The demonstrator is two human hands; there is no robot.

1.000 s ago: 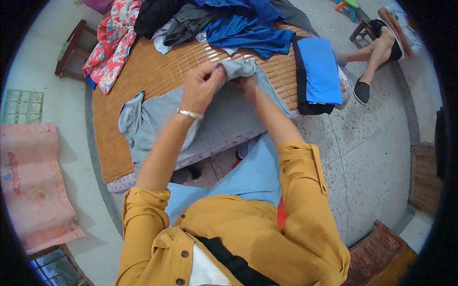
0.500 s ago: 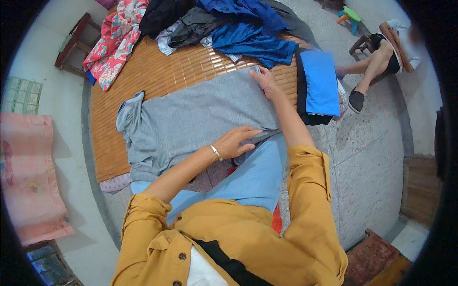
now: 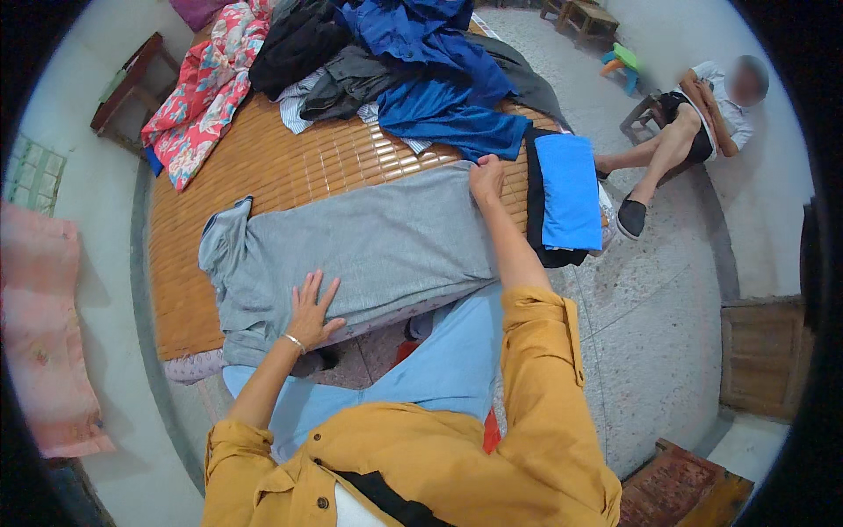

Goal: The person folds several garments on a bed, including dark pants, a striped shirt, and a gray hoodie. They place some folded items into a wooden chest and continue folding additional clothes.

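A grey shirt [image 3: 378, 241] lies spread lengthwise on a bamboo mat [image 3: 180, 263], its sides turned in and its collar end bunched at the left. My left hand [image 3: 311, 314] rests flat on the shirt's near edge, close to the collar end, fingers spread. At the far right corner, my right hand [image 3: 486, 180] pinches the shirt's edge between thumb and fingers. Just right of that hand sits a folded blue garment [image 3: 569, 193] on top of a folded black one [image 3: 558, 257].
Along the mat's far side lie a heap of blue clothes [image 3: 439, 97], a black garment [image 3: 299, 53] and a red floral cloth [image 3: 206, 105]. Another person [image 3: 689, 132] sits on a stool at the far right. A small plastic stool [image 3: 623, 66] stands behind.
My left hand has moved left along the near edge, from the right end toward the collar end, and spread its fingers. My right hand's fingers have closed on the far right corner.
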